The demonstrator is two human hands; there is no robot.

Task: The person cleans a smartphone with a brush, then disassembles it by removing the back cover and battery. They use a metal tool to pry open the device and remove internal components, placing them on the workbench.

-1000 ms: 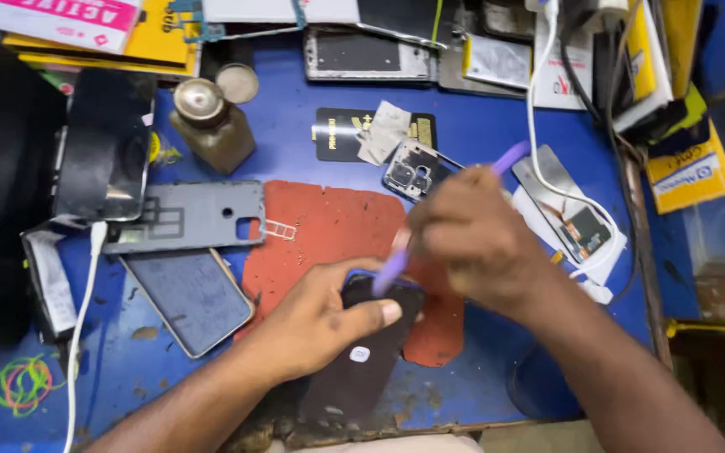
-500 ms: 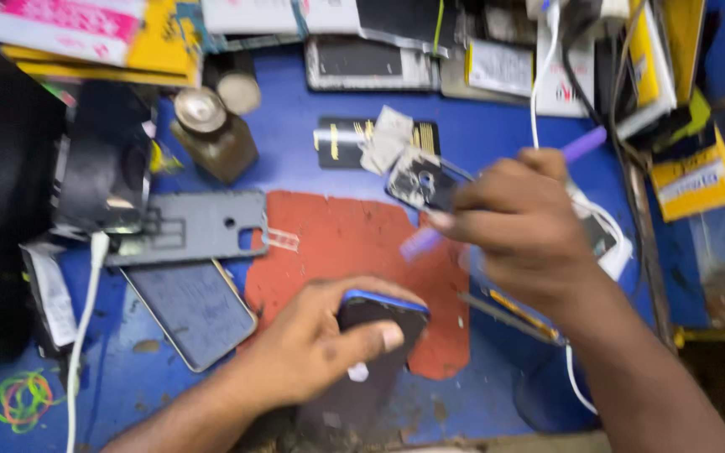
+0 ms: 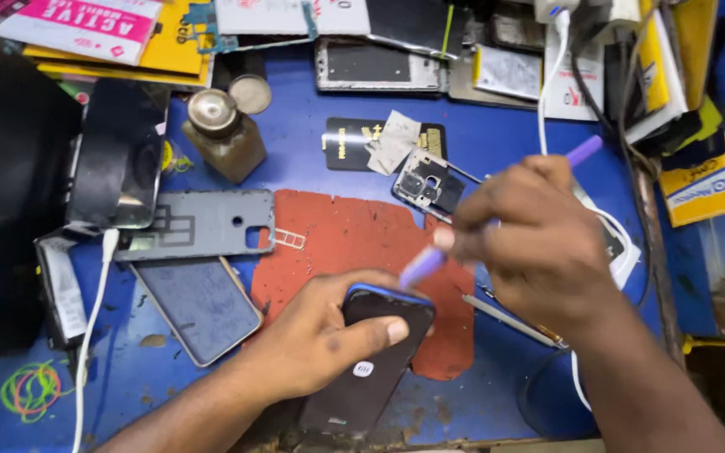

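While left hand (image 3: 312, 344) clamps the dark phone (image 3: 371, 361) and right hand (image 3: 539, 243) pinches the purple tool (image 3: 421, 267), phone looks slick, fragile; hold its edges.

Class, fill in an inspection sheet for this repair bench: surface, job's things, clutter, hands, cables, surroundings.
Surface: blue table, red mat on it.
Job's things: black phone; purple tool.
Clutter: grey phone cover, glass bottle, phone frame, rubber bands.
Hands: left hand holds the phone; right hand grips the tool.
Cables: white cable.
Surroundings: yellow and pink packets.
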